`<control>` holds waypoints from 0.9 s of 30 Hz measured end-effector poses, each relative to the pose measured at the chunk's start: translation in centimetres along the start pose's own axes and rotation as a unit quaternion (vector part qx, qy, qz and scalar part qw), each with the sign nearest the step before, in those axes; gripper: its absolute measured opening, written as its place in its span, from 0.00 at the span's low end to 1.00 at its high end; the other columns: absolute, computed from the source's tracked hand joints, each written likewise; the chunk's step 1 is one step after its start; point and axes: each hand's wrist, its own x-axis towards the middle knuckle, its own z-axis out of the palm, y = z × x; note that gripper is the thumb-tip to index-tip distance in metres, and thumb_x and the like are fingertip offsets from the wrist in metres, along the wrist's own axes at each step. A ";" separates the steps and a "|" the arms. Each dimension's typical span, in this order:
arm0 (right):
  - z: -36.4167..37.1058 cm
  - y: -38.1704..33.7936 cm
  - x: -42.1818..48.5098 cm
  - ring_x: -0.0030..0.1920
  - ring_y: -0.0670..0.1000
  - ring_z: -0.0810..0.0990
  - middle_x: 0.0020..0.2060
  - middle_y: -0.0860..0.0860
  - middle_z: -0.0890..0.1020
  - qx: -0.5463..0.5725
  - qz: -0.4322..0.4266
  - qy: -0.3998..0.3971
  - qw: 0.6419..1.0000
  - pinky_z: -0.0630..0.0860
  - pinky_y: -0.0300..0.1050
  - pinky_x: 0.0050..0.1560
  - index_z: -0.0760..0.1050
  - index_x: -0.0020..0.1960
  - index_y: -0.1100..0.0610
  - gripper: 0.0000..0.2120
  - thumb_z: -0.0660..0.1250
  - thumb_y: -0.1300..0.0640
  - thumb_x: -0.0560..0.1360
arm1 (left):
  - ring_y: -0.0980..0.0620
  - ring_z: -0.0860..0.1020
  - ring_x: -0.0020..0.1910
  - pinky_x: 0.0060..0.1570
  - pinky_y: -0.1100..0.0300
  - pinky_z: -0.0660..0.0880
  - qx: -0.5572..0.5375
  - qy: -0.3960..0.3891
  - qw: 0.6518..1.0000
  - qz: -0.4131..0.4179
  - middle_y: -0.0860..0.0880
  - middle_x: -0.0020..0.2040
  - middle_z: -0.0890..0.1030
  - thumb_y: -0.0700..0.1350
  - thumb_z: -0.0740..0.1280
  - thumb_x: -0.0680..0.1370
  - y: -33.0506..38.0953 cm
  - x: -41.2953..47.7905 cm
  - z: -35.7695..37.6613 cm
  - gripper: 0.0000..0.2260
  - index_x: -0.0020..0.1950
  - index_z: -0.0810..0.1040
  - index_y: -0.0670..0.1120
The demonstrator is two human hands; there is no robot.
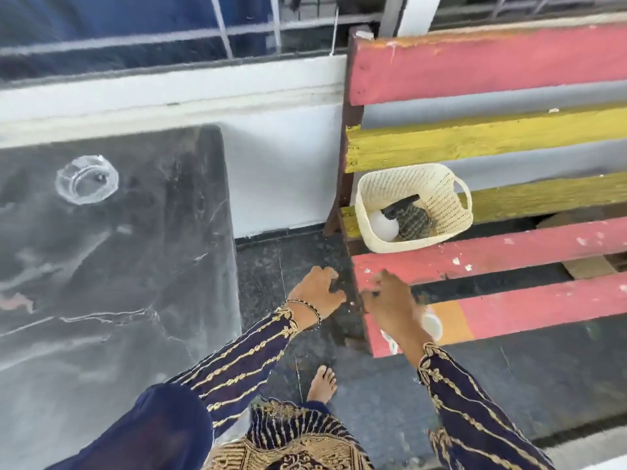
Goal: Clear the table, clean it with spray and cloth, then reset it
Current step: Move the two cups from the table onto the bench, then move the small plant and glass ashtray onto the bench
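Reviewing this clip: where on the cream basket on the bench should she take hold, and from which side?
Probably by the loop handle on the far right side of the cream basket, coming from above, or by the near rim with both hands. It sits upright on the bench slats, open top up, with a white bottle and checked cloth inside. Both hands, left hand and right hand, look empty.

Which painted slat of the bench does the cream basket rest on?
The lower yellow slat carries the basket. The upper yellow slat lies behind it; the red slats carry nothing.
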 end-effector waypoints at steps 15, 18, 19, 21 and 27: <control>10.1 -34.3 -5.4 0.54 0.53 0.82 0.58 0.46 0.82 -0.066 -0.283 -0.054 0.955 0.79 0.53 0.56 0.77 0.60 0.51 0.10 0.66 0.49 0.81 | 0.49 0.78 0.59 0.61 0.53 0.74 -0.091 0.275 0.954 -0.078 0.50 0.62 0.76 0.51 0.66 0.77 -22.1 -13.7 -22.7 0.17 0.65 0.75 0.49; 13.7 -41.4 -5.7 0.55 0.52 0.82 0.57 0.45 0.82 -0.073 -0.317 -0.061 0.944 0.79 0.53 0.55 0.77 0.58 0.51 0.09 0.66 0.49 0.80 | 0.48 0.77 0.60 0.62 0.54 0.73 -0.077 0.320 0.939 -0.097 0.48 0.61 0.76 0.50 0.65 0.77 -28.2 -15.2 -27.6 0.17 0.65 0.75 0.48; 14.7 -43.2 -5.8 0.55 0.52 0.82 0.57 0.45 0.82 -0.075 -0.325 -0.065 0.940 0.79 0.53 0.55 0.77 0.58 0.51 0.09 0.66 0.49 0.80 | 0.47 0.77 0.60 0.62 0.54 0.72 -0.072 0.332 0.935 -0.103 0.48 0.61 0.76 0.50 0.65 0.78 -29.7 -15.7 -28.9 0.17 0.65 0.74 0.48; 17.2 -47.4 -5.9 0.54 0.52 0.82 0.57 0.45 0.82 -0.074 -0.351 -0.073 0.931 0.79 0.53 0.56 0.77 0.58 0.51 0.09 0.66 0.49 0.81 | 0.47 0.76 0.61 0.60 0.53 0.73 -0.058 0.356 0.925 -0.121 0.47 0.62 0.75 0.50 0.64 0.78 -33.3 -16.7 -32.0 0.16 0.65 0.73 0.49; 22.9 -57.0 -6.1 0.48 0.48 0.82 0.57 0.45 0.81 -0.065 -0.420 -0.082 0.902 0.79 0.52 0.53 0.77 0.59 0.52 0.09 0.65 0.52 0.82 | 0.45 0.73 0.63 0.54 0.47 0.76 -0.006 0.401 0.897 -0.186 0.47 0.63 0.72 0.49 0.61 0.79 -41.8 -19.9 -40.6 0.17 0.66 0.71 0.46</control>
